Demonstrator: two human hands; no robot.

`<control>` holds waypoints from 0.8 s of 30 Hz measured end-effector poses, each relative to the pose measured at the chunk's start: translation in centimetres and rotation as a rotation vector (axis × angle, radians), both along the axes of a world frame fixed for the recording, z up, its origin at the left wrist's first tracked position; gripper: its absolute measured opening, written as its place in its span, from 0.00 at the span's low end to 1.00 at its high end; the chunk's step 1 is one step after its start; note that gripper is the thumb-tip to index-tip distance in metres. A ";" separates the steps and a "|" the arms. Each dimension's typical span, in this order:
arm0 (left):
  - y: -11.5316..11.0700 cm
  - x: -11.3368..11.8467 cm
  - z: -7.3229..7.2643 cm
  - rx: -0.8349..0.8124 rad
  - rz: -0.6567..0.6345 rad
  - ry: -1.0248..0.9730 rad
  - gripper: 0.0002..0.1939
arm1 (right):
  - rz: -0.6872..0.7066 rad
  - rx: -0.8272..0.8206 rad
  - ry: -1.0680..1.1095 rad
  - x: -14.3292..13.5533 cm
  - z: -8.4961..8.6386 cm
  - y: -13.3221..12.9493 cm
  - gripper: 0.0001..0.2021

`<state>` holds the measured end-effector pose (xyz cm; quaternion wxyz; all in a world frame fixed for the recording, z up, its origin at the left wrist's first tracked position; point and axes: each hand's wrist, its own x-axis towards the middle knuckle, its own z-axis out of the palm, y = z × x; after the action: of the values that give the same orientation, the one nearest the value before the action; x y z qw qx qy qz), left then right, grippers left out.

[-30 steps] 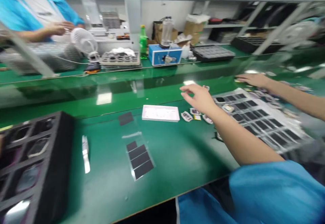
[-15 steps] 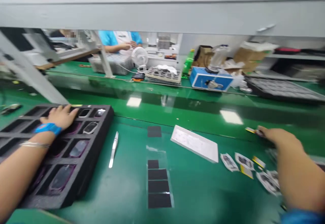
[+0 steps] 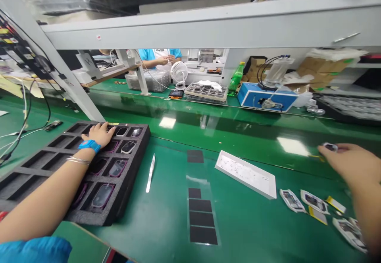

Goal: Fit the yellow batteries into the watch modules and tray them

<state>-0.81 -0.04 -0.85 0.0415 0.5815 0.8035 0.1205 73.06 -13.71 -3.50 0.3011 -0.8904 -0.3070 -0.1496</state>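
- Tray point(image 3: 129, 183) part-filled: frames point(image 3: 117, 167) in right-hand compartments.
- Left hand point(image 3: 100, 135) over it; cannot tell its grip.
- Right hand point(image 3: 354, 161) pinches a small part point(image 3: 330, 147); loose parts point(image 3: 291, 200) remain.

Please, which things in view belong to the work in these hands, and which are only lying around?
Likely part of the job:
- black foam tray, under the left hand
- small white-rimmed part, held by the right hand
- loose parts near that hand
- perhaps the tweezers, unheld

Apparently just lying about:
- white fan
- green bottle
- blue box
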 end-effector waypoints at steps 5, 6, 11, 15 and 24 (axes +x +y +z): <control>-0.4 0.1 0.7 0.085 -0.036 0.004 0.33 | 0.091 0.294 0.227 -9.8 3.3 -2.0 0.12; -0.5 0.3 1.3 0.114 -0.040 0.012 0.33 | 0.172 0.341 0.252 -11.6 3.7 -2.6 0.13; -5.2 3.5 6.4 0.400 -0.303 -0.069 0.28 | 0.575 0.469 0.359 -19.7 4.4 -6.5 0.27; -14.5 9.3 7.8 0.522 -0.702 -0.405 0.20 | 0.833 0.399 0.461 -25.8 3.8 -8.7 0.26; -17.1 23.4 -2.1 -0.181 -1.053 -1.131 0.42 | 1.078 0.350 0.849 -32.2 -1.8 -8.6 0.27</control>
<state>22.55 -17.10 -2.95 0.5443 0.7309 0.2847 0.2974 40.88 -22.36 -5.30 0.5655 -0.5342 -0.5326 0.3333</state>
